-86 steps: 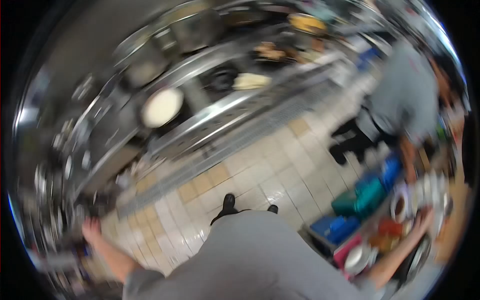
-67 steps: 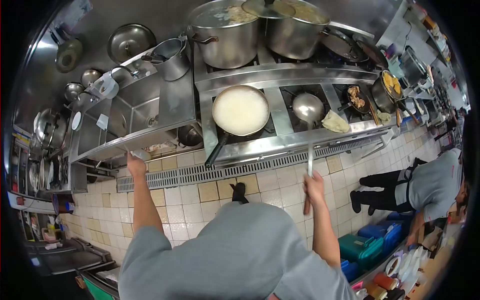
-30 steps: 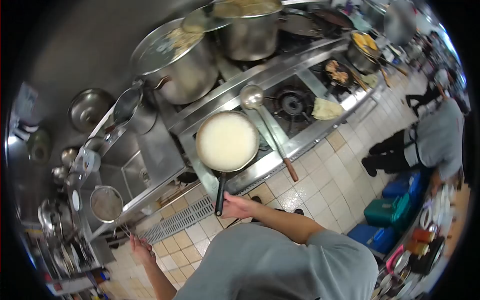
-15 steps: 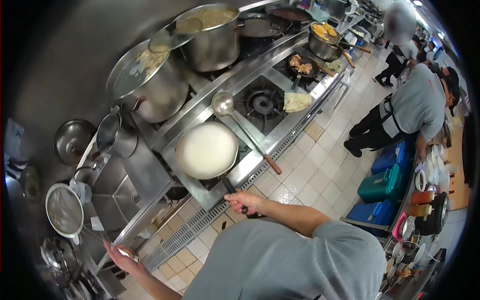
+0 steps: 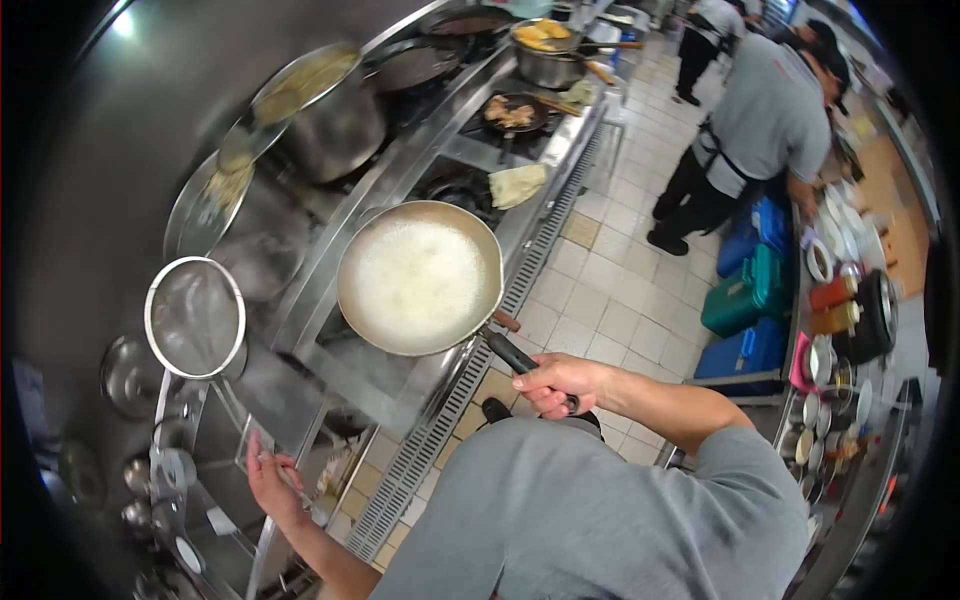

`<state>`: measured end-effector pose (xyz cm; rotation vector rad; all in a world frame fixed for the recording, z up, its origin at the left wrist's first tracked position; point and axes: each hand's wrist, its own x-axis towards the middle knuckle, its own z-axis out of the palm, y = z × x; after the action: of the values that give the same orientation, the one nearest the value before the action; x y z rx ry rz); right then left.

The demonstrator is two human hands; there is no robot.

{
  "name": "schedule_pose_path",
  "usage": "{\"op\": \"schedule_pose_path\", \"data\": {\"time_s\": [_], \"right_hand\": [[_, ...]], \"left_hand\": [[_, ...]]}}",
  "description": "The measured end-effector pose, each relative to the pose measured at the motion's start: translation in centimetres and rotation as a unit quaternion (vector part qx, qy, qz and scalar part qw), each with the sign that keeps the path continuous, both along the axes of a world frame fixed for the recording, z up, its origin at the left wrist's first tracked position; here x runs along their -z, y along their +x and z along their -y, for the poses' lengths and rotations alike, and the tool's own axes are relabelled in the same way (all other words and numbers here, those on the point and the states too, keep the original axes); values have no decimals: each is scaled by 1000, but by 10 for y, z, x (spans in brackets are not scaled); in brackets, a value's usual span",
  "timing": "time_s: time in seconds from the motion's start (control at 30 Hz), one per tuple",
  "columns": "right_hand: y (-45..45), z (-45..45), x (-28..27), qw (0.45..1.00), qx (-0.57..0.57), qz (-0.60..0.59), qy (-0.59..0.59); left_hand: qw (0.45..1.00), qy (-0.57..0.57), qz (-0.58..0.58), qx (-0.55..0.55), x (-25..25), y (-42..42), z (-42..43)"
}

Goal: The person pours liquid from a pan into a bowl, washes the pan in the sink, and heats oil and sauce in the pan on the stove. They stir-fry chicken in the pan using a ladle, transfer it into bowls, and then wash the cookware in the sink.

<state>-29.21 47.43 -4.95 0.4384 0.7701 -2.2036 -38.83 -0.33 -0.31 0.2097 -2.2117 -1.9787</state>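
My right hand (image 5: 556, 385) is closed around the black handle of a frying pan (image 5: 492, 260). The pan is above the stove's front, with pale, frothy liquid (image 5: 420, 285) inside. My left hand (image 5: 274, 478) grips the thin handle of a round mesh strainer (image 5: 196, 318), whose bowl hangs to the left of the pan, by the large pots. Part of the strainer's handle is blurred. The pan covers most of a ladle; only its brown handle end (image 5: 507, 321) shows by the pan's rim.
Large stockpots (image 5: 335, 125) stand behind the stove. A folded cloth (image 5: 518, 186) lies near a burner, beyond it a small pan of food (image 5: 515, 114). A co-worker (image 5: 770, 120) leans over the right counter, above blue and green boxes (image 5: 750, 290). A sink (image 5: 215, 450) is at left.
The frying pan has been lifted off its burner and now covers most of the ladle. The strainer has moved up and toward the pots with my left hand. The view has shifted.
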Motion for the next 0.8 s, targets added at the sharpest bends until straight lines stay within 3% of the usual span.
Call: {"op": "schedule_pose_path", "data": {"time_s": [0.1, 0.2, 0.3, 0.43, 0.8], "right_hand": [[49, -34, -16, 999, 42, 16, -6], [101, -61, -32, 993, 119, 20, 7], [156, -89, -29, 980, 196, 25, 6], [232, -121, -20, 948, 314, 40, 6], [381, -223, -14, 836, 546, 43, 32]], "left_hand": [[993, 48, 69, 88, 34, -24, -38], [976, 56, 123, 172, 37, -31, -108], [953, 6, 144, 266, 53, -41, -178], [898, -2, 187, 397, 98, -43, -279], [730, -73, 241, 635, 112, 54, -602]]}}
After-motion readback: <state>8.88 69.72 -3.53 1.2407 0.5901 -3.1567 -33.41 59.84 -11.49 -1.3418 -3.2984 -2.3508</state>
